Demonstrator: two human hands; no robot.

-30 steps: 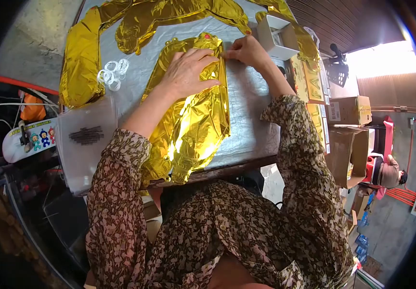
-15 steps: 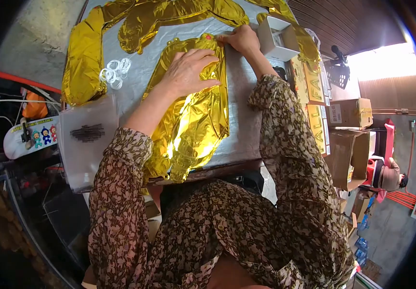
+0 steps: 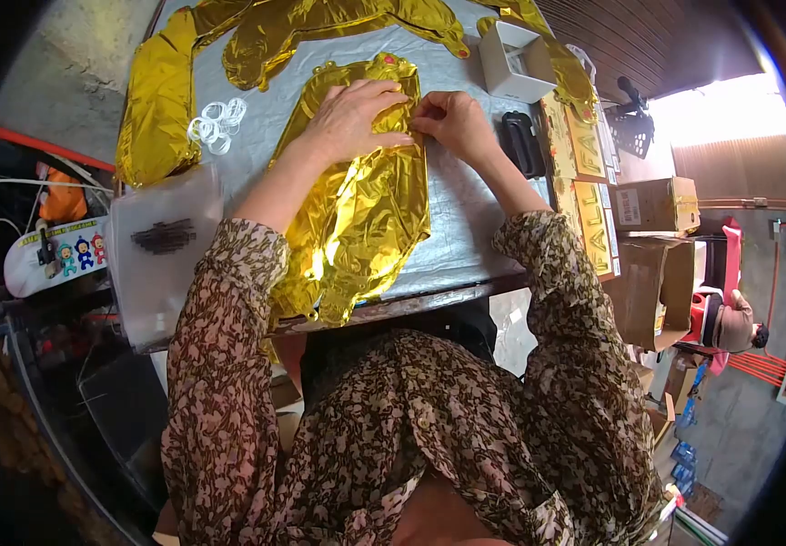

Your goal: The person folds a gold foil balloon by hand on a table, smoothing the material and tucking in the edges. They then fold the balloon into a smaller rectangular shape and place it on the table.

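Observation:
A shiny gold foil balloon point(image 3: 370, 214), flattened and folded into a long shape, lies in front of me on the silver-covered table point(image 3: 470, 227). Across its upper part my left hand point(image 3: 357, 123) rests with fingers spread, pressing on the foil. My right hand point(image 3: 455, 126) is at the balloon's right edge, thumb and index finger pinched together on the foil there. A small red spot shows at the balloon's top end. More gold foil balloons point(image 3: 343, 27) stretch along the far side, and another gold piece point(image 3: 161, 114) lies at the left.
White looped ties or rings point(image 3: 218, 125) and clear plastic bags point(image 3: 166, 273) lie at the left. On the right are an open white box point(image 3: 518, 68), a black tray point(image 3: 522, 146) and yellow printed packs point(image 3: 593, 227). Cardboard boxes point(image 3: 652, 287) and a person point(image 3: 734, 323) are beyond.
My right hand has moved down along the balloon's right edge, from its top corner toward me. My left hand stays on the foil. The black tray is now uncovered.

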